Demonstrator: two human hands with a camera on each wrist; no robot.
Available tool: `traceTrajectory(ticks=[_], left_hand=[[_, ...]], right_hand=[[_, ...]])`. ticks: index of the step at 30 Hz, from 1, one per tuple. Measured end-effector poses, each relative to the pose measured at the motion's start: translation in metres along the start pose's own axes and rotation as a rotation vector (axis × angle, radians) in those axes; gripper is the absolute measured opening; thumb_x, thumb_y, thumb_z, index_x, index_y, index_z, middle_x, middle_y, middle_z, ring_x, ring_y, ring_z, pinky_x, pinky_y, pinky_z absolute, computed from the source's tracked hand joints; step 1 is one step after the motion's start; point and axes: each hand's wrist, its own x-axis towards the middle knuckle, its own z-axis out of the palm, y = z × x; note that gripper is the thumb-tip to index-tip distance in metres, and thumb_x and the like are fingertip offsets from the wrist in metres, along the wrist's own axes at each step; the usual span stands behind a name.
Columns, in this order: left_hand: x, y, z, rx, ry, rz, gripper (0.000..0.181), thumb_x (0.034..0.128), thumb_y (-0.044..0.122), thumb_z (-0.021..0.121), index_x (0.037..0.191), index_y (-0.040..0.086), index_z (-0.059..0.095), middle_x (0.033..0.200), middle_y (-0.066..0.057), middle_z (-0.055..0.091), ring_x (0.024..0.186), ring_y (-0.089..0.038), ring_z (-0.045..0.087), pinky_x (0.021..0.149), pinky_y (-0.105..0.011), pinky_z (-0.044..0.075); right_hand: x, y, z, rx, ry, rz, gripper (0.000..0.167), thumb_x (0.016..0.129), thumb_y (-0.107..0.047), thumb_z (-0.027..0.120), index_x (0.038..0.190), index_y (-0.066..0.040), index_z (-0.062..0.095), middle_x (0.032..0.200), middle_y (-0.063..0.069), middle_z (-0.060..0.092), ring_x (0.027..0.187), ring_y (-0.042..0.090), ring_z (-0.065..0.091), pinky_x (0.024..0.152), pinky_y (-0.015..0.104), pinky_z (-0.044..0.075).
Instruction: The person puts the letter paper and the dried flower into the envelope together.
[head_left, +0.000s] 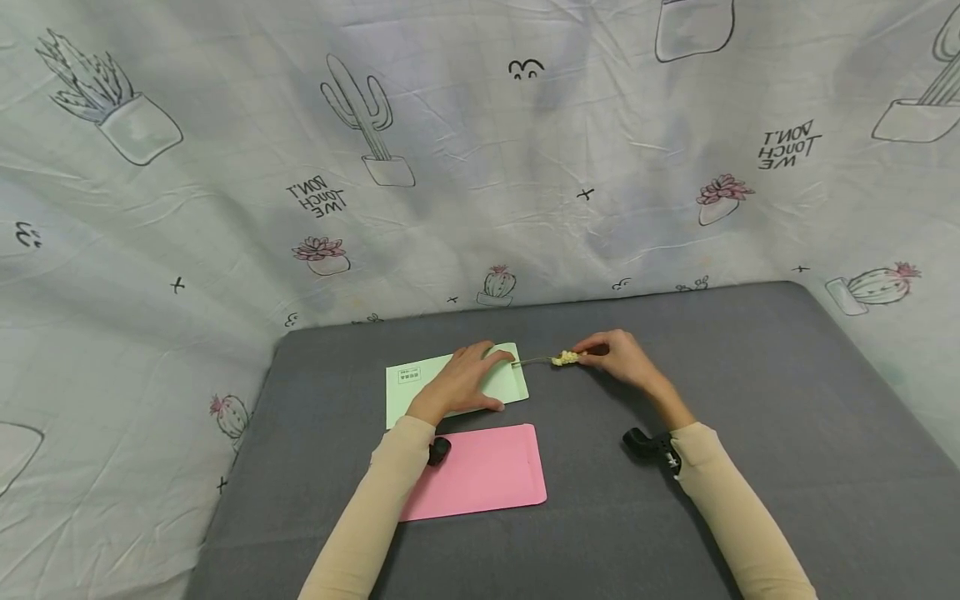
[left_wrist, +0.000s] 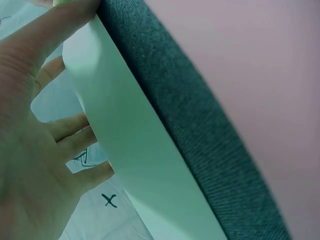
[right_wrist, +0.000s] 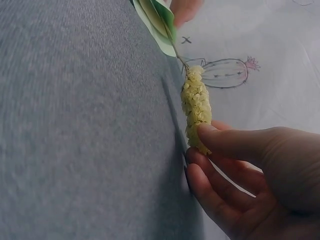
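A pale green envelope (head_left: 408, 392) lies at the middle of the table, a printed box near its left end. Across its right part my left hand (head_left: 467, 382) grips it, thumb at the near edge and fingers at the far edge, as the left wrist view shows. My right hand (head_left: 618, 358) pinches a pale yellow artificial flower sprig (right_wrist: 197, 100) by the tip of its blossom. The sprig's thin stem (head_left: 534, 361) points left and runs into the parted mouth of the green envelope (right_wrist: 155, 30); its far end is hidden.
Just nearer than the green envelope lies a pink envelope (head_left: 487, 471), partly under the left forearm. Dark grey cloth covers the table (head_left: 750, 367). A white curtain (head_left: 465, 167) with cactus drawings hangs behind it. Each wrist carries a black camera (head_left: 637, 443).
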Motion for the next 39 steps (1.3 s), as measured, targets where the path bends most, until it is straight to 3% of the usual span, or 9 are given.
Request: traceTrajectory(ticks=[9,24,39], left_hand=[[0.009,-0.012,-0.003,0.003,-0.007,0.016,0.076,0.0756,0.044,0.083,0.141,0.028,0.047,0.149,-0.016,0.038,0.139,-0.031,0.036,0.115,-0.049,0.026],[0.010,-0.012,-0.008,-0.015,-0.021,0.019,0.077,0.0752,0.042,0.084,0.141,0.027,0.047,0.149,-0.016,0.038,0.138,-0.032,0.036,0.114,-0.051,0.026],[0.000,0.002,-0.002,-0.011,0.006,0.011,0.076,0.0746,0.042,0.084,0.139,0.026,0.048,0.148,-0.017,0.039,0.137,-0.033,0.037,0.113,-0.052,0.027]], right_hand=[[0.014,-0.003,0.010,-0.009,0.022,0.001,0.017,0.086,-0.006,0.073,0.103,-0.001,0.075,0.100,0.014,0.073,0.092,0.028,0.069,0.080,0.041,0.055],[0.022,-0.008,0.017,0.011,0.001,0.012,0.018,0.086,-0.006,0.074,0.103,-0.002,0.076,0.100,0.013,0.073,0.093,0.027,0.069,0.082,0.043,0.055],[0.012,-0.015,0.018,0.029,-0.032,0.009,0.018,0.087,-0.008,0.073,0.104,-0.003,0.075,0.100,0.011,0.073,0.088,0.022,0.068,0.079,0.040,0.054]])
